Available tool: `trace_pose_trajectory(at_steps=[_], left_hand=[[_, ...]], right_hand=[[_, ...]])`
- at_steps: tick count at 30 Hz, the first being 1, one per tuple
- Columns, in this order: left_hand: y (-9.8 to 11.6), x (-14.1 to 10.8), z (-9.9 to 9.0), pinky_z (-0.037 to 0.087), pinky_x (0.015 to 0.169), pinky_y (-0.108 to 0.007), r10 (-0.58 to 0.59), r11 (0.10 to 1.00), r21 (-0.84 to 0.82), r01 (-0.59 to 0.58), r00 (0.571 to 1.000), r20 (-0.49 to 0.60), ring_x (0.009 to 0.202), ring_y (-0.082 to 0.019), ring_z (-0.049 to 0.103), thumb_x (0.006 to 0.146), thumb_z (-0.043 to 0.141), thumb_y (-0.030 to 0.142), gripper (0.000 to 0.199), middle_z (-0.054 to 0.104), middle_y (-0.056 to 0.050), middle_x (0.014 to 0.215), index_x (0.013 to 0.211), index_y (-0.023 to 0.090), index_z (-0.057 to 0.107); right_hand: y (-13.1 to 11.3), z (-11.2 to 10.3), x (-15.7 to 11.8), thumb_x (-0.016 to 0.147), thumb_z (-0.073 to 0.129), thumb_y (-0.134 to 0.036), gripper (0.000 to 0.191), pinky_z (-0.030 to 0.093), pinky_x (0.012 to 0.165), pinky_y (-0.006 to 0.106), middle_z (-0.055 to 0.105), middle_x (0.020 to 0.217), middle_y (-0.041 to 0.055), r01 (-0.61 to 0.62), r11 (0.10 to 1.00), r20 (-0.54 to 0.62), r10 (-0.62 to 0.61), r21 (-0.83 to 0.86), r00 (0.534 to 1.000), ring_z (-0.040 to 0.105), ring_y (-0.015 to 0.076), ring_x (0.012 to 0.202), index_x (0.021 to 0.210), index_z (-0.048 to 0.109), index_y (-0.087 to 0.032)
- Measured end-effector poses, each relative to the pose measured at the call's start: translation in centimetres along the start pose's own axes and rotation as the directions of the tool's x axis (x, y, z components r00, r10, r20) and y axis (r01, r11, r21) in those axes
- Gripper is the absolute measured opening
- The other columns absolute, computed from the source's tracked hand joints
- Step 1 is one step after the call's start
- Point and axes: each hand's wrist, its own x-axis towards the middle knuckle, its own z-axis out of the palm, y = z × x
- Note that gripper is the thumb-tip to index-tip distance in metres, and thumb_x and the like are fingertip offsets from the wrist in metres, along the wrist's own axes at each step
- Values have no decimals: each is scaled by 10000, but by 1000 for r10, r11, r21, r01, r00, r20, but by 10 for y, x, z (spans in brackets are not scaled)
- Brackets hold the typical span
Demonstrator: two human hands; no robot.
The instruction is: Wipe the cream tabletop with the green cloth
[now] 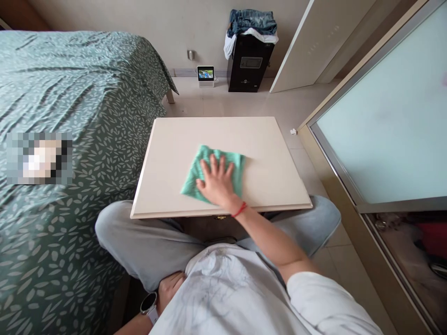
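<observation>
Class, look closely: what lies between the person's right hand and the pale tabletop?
A green cloth lies there, spread beneath the right hand on the pale tabletop; the head view shows this.

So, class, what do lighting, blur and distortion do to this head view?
Head view: right hand and green cloth slightly soft, perhaps from motion; head view: bedspread paler at upper left, with blocky pixels masking a patch; head view: door leaning, probably wide-angle distortion.

A black cabinet (249,70) is topped with folded denim (252,22). Left of the cabinet stand a small lit display (206,75) and, farther off, a leaf-patterned bed (101,116); right of it, a pale door (314,51).
</observation>
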Motion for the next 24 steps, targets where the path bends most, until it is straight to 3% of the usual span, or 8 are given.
trace_pose_trajectory(at_steps=[3,6,8,10,13,17,21,24], left_hand=[[-1,-1,1,277,405,-163,-3,1000,9,3,1000,-6,376,-61,425,804,314,305,339,433,37,440,496,195,401],[0,-2,0,272,407,-157,-15,1000,21,15,1000,-13,380,-54,422,805,311,306,349,427,41,439,485,190,388],[1,-2,-1,262,404,-160,-28,999,29,28,999,-19,380,-54,416,804,313,304,353,420,42,436,477,188,381],[1,-3,-1,255,400,-165,-40,999,34,41,999,-21,375,-55,412,802,314,299,347,418,42,435,481,189,387],[1,-3,-1,257,403,-171,-44,999,29,44,999,-15,373,-59,412,798,318,295,336,419,40,437,487,191,391],[0,-5,0,259,411,-177,-34,999,11,34,999,8,384,-61,413,793,318,311,334,416,37,442,489,191,386],[2,-3,0,237,416,-191,-43,999,1,43,999,10,384,-60,392,776,345,311,327,401,37,437,474,187,360],[5,0,-2,207,414,-205,-45,999,-14,45,999,-2,377,-63,366,766,352,304,327,379,35,430,461,187,339]], right_hand=[[-83,26,23,1171,599,-466,810,229,1397,977,290,2011,271,276,960,18,-277,53,961,250,622,1848,1900,490,-127],[-143,47,31,1172,636,-519,725,309,1385,946,393,1980,239,546,838,42,-546,-2,837,305,598,1835,1811,614,-177],[-159,54,29,1181,635,-535,666,338,1395,915,473,1950,214,671,740,79,-667,-44,741,317,570,1837,1749,677,-189],[-155,53,23,1193,628,-525,661,343,1414,889,487,1948,193,723,687,105,-716,-69,691,312,539,1848,1768,660,-200],[-116,43,6,1192,652,-512,699,324,1434,877,416,1993,147,699,712,82,-694,-69,715,308,509,1859,1844,586,-269],[-23,20,-32,1167,682,-567,738,287,1455,865,418,1994,128,573,819,50,-571,-28,819,322,499,1860,1858,585,-326],[87,-7,-88,1145,671,-566,771,279,1471,835,436,1983,139,326,941,80,-319,-87,944,313,481,1871,1877,576,-343],[162,-22,-128,1148,598,-552,742,289,1467,824,455,1975,124,113,976,53,-104,-186,993,320,462,1872,1869,586,-380]])
